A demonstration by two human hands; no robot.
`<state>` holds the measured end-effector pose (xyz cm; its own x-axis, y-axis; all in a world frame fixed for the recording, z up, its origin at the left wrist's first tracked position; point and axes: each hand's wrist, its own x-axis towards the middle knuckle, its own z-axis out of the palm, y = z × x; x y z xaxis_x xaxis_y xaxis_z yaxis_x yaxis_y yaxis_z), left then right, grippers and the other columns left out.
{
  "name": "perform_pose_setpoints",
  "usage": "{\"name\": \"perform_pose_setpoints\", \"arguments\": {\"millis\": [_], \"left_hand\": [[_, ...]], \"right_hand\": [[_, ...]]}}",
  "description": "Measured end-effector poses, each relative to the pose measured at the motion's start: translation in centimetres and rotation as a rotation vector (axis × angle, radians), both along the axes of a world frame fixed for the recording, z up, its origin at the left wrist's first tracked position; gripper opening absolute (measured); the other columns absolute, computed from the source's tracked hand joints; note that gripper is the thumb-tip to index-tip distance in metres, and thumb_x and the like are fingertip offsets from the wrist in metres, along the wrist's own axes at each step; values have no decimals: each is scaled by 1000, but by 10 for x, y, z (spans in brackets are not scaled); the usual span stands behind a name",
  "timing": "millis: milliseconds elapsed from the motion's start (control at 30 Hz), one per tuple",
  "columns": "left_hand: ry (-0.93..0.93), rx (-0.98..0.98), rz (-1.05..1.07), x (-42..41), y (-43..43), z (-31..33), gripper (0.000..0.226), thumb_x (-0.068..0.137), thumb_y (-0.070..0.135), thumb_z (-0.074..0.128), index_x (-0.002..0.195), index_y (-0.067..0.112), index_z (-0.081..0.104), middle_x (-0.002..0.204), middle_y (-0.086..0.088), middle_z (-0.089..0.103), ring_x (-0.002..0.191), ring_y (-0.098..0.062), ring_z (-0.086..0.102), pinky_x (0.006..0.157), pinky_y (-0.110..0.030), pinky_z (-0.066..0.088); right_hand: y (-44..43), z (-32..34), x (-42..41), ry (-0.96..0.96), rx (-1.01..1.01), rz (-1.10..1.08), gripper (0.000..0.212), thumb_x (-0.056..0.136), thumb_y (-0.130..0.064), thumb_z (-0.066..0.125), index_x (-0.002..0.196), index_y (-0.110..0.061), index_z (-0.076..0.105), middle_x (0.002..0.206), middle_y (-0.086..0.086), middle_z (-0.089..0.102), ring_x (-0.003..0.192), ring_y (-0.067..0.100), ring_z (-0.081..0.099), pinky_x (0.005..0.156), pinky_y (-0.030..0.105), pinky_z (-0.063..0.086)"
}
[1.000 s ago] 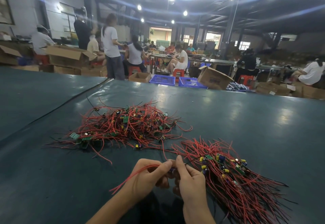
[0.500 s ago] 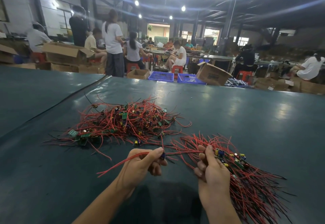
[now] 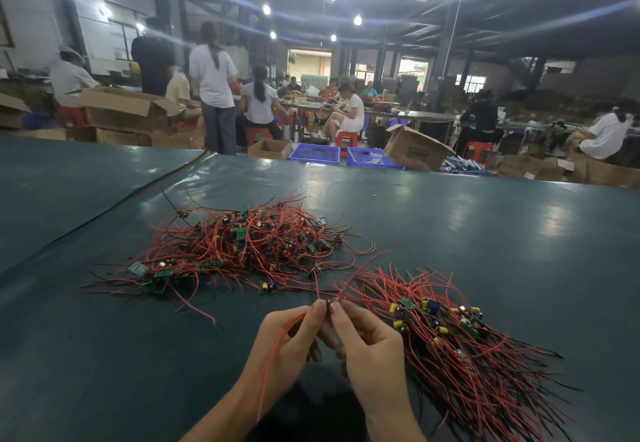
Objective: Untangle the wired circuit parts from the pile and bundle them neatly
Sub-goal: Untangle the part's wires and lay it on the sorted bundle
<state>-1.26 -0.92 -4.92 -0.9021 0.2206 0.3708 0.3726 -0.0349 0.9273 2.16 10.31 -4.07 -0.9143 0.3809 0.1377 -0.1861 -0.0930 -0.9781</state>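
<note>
A tangled pile (image 3: 239, 251) of red and black wires with small green circuit boards lies on the dark table, ahead and to the left. A combed bundle (image 3: 460, 341) of the same wired parts fans out at my right. My left hand (image 3: 291, 341) and my right hand (image 3: 367, 348) meet fingertip to fingertip in front of me, both pinching one small wired part (image 3: 327, 303). Its red wire (image 3: 273, 358) trails down across my left palm toward my wrist. Other wires run from the fingertips to the bundle.
The dark green table (image 3: 485, 233) stretches far ahead, with a seam (image 3: 104, 213) at the left. Beyond its far edge are cardboard boxes (image 3: 412, 150), blue crates (image 3: 315, 154) and several people working.
My hands were apart half a second ago, the right one resting on the bundle. They have come together again on the part, and the red wire now hangs down instead of pointing left.
</note>
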Motion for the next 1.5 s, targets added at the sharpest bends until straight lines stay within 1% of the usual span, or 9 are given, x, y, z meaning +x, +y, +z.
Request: {"name": "perform_pose_setpoints", "arguments": {"millis": [267,467,633,733,833,900,1100,1333,1500], "left_hand": [[-132,46,-135,1,-5,-1,43,93,34,55,61,10,69,55,-1,59,52,-12,56,51,-21,45],[-307,145,-165,-7,-13,-2,41,84,45,55,59,15,68,57,-2,60,54,-14,57,57,-23,50],[39,-308,165,-20,-31,-12,24,93,38,59,79,21,69,72,4,68,65,-8,61,63,-29,51],[317,-758,425,-31,-48,-18,14,91,35,61,101,28,68,104,16,64,100,-6,58,89,-30,46],[223,-1016,494,-45,-58,-27,44,94,50,48,134,34,52,147,10,39,136,-12,32,111,-35,23],[189,-1129,561,-51,-64,-29,53,94,56,42,142,36,41,158,3,22,144,-17,19,115,-39,12],[209,-1067,833,-57,-87,-19,54,88,43,59,138,27,51,157,-14,24,143,-30,24,112,-48,16],[-260,-1197,747,-65,-109,-27,60,95,54,40,149,32,26,160,-21,-7,146,-36,11,115,-49,16],[-192,-1119,865,-69,-122,-21,61,90,45,54,144,24,33,150,-11,30,132,-35,35,106,-50,29]], "right_hand": [[2,-11,6,519,895,-368,18,87,-38,61,82,-22,67,83,-14,61,80,2,54,76,16,42],[-2,-12,8,379,1106,-235,27,93,-41,57,98,-20,74,80,-14,64,69,5,60,61,29,54],[10,-6,9,167,1071,-416,16,87,-38,69,90,-23,73,78,-14,62,64,6,60,43,17,40],[20,-6,6,-90,1109,-466,28,91,-45,61,109,-26,72,96,-11,67,89,14,62,59,27,45],[23,-6,5,-209,1188,-455,41,93,-43,58,131,-28,61,121,-8,65,113,18,56,94,36,43],[19,-8,5,-101,1123,-397,37,87,-26,71,123,-19,68,112,-3,69,105,25,61,92,42,46],[6,-21,3,52,1008,-5,34,98,-20,54,132,-19,60,116,-14,59,110,5,52,94,12,37],[8,-31,-1,-68,874,47,39,99,-22,53,138,-20,54,125,-18,52,124,1,45,93,5,28],[8,-34,-3,-105,842,53,41,99,-26,54,139,-21,53,130,-16,53,121,-1,44,95,9,29]]}}
